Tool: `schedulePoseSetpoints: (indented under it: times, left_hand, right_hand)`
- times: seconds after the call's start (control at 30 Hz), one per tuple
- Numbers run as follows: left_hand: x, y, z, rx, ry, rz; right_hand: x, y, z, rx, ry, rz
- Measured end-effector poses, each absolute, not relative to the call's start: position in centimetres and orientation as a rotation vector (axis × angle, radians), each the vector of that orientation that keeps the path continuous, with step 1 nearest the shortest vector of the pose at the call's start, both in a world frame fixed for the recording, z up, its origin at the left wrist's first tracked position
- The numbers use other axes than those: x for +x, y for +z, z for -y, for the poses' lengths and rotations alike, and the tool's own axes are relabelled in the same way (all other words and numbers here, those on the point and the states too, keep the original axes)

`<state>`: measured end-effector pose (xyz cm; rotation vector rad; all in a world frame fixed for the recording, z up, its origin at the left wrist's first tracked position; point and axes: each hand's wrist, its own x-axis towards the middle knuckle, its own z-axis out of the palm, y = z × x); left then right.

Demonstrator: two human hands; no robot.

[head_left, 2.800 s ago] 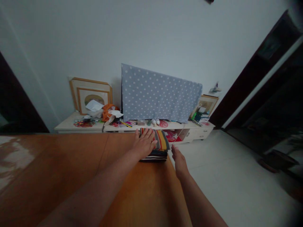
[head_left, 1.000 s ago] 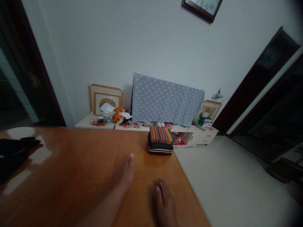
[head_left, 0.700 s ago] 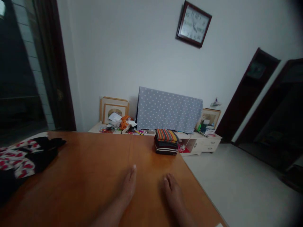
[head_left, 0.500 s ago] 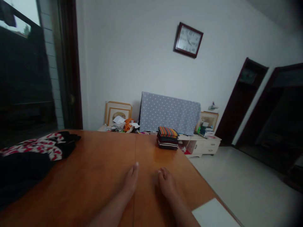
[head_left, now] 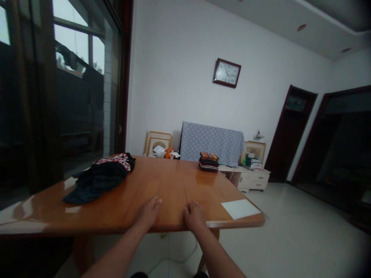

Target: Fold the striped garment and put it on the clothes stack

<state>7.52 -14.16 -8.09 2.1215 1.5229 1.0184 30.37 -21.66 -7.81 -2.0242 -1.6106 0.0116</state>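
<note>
My left hand (head_left: 149, 211) lies flat on the near edge of the wooden table (head_left: 121, 200), fingers loosely spread and empty. My right hand (head_left: 193, 215) rests beside it on the same edge, fingers curled, holding nothing. A stack of folded clothes (head_left: 208, 161) with a striped piece on top sits at the table's far right corner, well beyond both hands. A loose pile of dark and red-patterned clothes (head_left: 101, 175) lies on the left part of the table.
A white sheet (head_left: 240, 208) lies at the near right corner. Behind the table stand a low white cabinet (head_left: 249, 177), a dotted-cloth-covered screen (head_left: 211, 143) and framed pictures (head_left: 158, 142). A wall clock (head_left: 226, 72) hangs above. Windows are left, dark doorways right.
My hands left the folded stack and drew back to the table's near edge. The view pulled far back and rose, bringing the whole table, the loose clothes pile and the room into sight.
</note>
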Motion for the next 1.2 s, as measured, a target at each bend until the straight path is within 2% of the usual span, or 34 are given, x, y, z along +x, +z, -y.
schedulePoseSetpoints:
  times: [0.17,0.37,1.2]
  left_hand:
    - [3.9,-9.1,17.3,2.397,0.82,-1.669]
    - [3.6,-9.6,18.3,2.504,0.73,-1.666]
    - [4.5,-10.2,20.0,2.668,0.775,-1.774]
  right_hand:
    - [29.8,-7.9,23.6,-2.037,-0.052,1.729]
    - [29.6,-7.8,24.0,-2.041,-0.073,1.735]
    - [29.3,-10.1,23.7,-2.063,-0.239,1.74]
